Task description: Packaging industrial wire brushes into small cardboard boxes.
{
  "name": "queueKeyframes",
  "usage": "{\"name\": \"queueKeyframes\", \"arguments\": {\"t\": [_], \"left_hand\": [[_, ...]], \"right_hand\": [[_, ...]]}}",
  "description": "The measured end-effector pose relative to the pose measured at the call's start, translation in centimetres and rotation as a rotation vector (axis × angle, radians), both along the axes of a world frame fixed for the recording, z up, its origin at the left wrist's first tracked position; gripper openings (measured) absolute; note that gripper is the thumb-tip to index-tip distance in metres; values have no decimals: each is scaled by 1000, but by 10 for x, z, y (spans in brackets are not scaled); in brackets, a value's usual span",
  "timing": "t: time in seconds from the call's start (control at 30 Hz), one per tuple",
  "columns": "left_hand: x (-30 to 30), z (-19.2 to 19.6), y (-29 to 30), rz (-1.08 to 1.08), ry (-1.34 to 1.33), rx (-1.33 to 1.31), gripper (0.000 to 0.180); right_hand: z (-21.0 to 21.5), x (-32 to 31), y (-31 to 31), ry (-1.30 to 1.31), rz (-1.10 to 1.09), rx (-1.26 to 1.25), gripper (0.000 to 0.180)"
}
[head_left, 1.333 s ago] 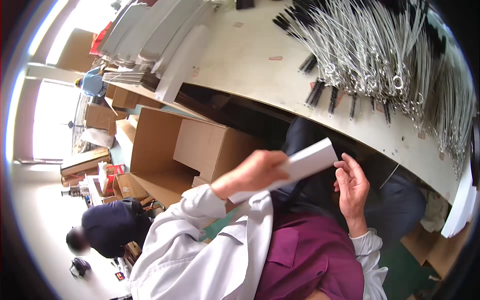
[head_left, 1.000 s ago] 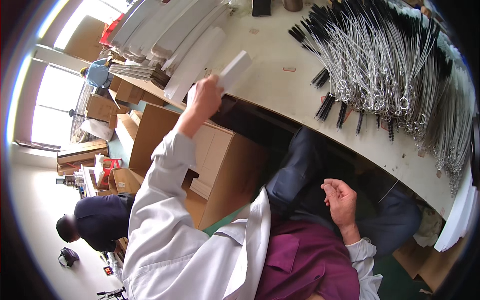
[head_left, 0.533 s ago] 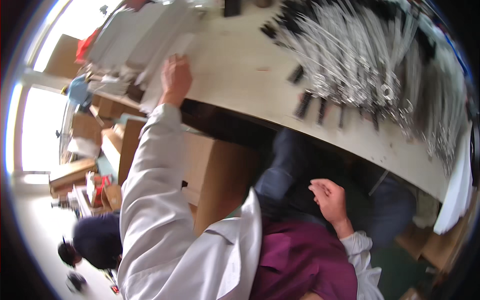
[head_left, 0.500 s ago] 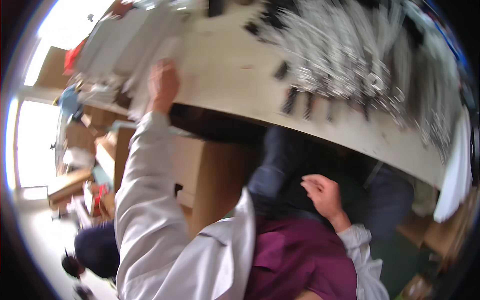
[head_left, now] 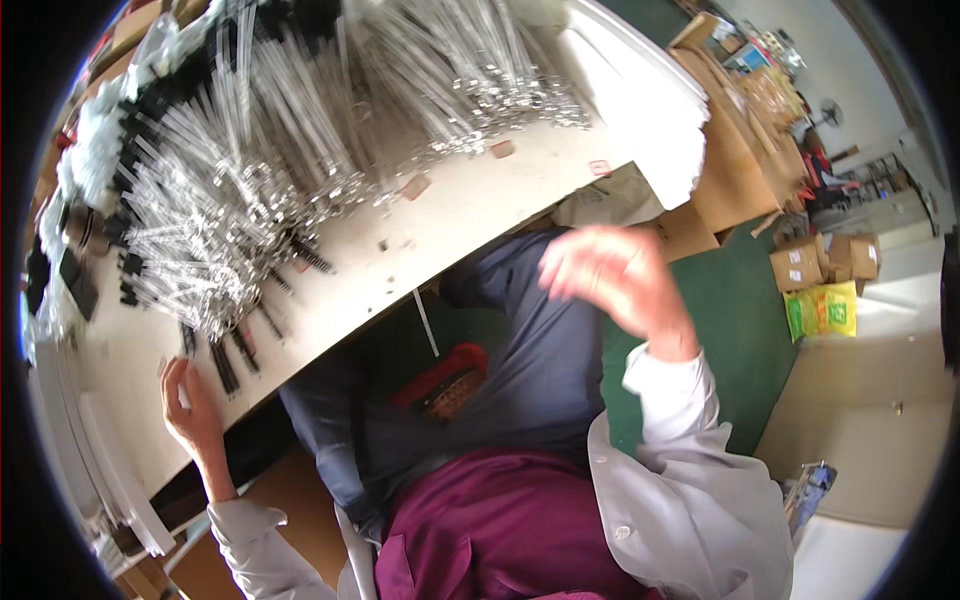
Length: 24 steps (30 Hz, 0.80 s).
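Note:
My left hand point(head_left: 192, 415) rests at the front left edge of the white table point(head_left: 350, 290), fingers loosely bent and apart, holding nothing that I can see. Beside it lie several short black ridged pieces point(head_left: 224, 366), sticking out from a big heap of thin clear strips with shiny metal ends point(head_left: 240, 200). My right hand point(head_left: 620, 280) is raised over my lap, off the table's front edge. Its fingers are stretched and bent forward, slightly blurred, with nothing visible in them. A second bunch of clear strips point(head_left: 480, 90) lies farther right on the table.
A stack of white sheets or flat bags point(head_left: 650, 100) hangs over the table's right end, next to cardboard boxes point(head_left: 735, 160). Long white pieces point(head_left: 100, 440) stand at the left end. On the green floor are small cartons point(head_left: 825, 260) and a yellow-green bag point(head_left: 822, 312).
My view has swung to the right. The left hand has come away from the white pieces to the table edge near the heap. The right hand has risen from my lap and moved rightward.

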<state>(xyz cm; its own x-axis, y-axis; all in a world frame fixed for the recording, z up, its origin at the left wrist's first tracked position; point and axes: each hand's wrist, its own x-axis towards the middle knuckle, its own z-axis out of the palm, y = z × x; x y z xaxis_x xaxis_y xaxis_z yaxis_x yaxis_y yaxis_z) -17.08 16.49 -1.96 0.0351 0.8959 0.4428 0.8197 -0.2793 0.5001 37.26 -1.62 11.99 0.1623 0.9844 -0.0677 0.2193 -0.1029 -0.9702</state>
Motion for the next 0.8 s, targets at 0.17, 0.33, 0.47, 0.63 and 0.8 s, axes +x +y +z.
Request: {"name": "queueKeyframes", "arguments": {"t": [0.17, 0.33, 0.47, 0.63, 0.8], "left_hand": [[-1, -19, 12, -14, -227, -44, 21], [11, -15, 9, -2, -179, -2, 20], [8, -15, 7, 15, -86, 40, 20], [14, -13, 6, 14, -47, 62, 20], [14, -15, 5, 29, -96, 61, 20]], "right_hand": [[-50, 150, 7, -1415, -638, 65, 60], [-75, 187, 17, -1562, -594, -67, 69], [-83, 190, 22, -1605, -575, -18, 68], [-82, 198, 20, -1596, -614, 28, 62], [-73, 196, 16, -1593, -644, 18, 58]]}}
